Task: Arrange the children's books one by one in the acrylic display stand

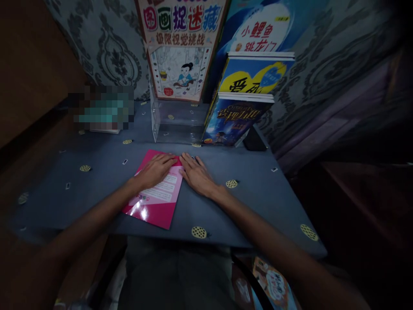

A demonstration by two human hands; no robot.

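Partly hidden under the left hand [156,170]: the pink book [163,196], flat near the front of the table [258,206]. Too small and blurred to read, the fine print in its pale panel; washed out by glare, part of its lower pink band. Lost from sight at the right hand [196,174], the book's upper right corner.

Lying below the left palm and fingers, and just left of the right hand. Both hands laid flat with fingers extended, gripping nothing, fingertips close together near the top of the book. Impossible to tell how much of the right hand rests on the book and how much on the table.

Cut off above: the tall picture book [180,64] in the clear rack [177,133], and the light blue book [280,26]. Half covered by the dark blue book [235,118]: the blue-and-yellow book [254,73]. Pixelated at left, a teal item [103,112]. Hard to identify: the flat black object [255,140] beside the rack.
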